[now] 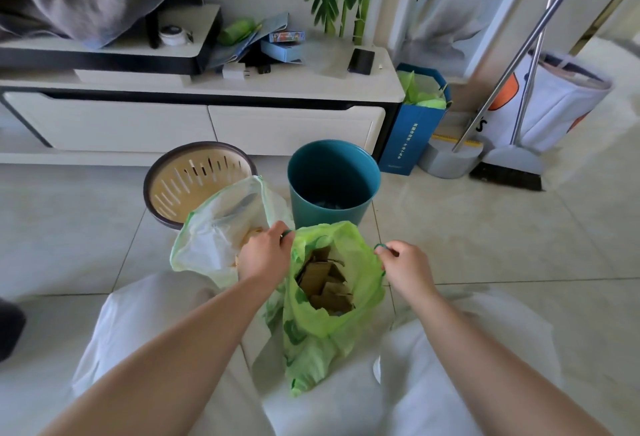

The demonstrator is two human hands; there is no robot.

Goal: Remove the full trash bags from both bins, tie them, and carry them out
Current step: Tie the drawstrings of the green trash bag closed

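A green trash bag (311, 324) holding brown cardboard scraps stands open on the floor between my knees. My left hand (265, 253) pinches the drawstring at the bag's left rim. My right hand (403, 267) pinches the drawstring loop at its right rim. A second, paler bag (214, 238) sits open just left of it, behind my left hand. Behind the bags stand a beige slotted bin (194, 186) with a dark rim and a teal bin (332, 182); neither bin has a bag in it.
A white TV cabinet (207, 123) runs along the wall behind the bins. A blue paper bag (414, 127) with green liners stands at its right end. A broom and dustpan (509, 165) lean further right, beside a white fabric basket (554, 106). Tiled floor lies right.
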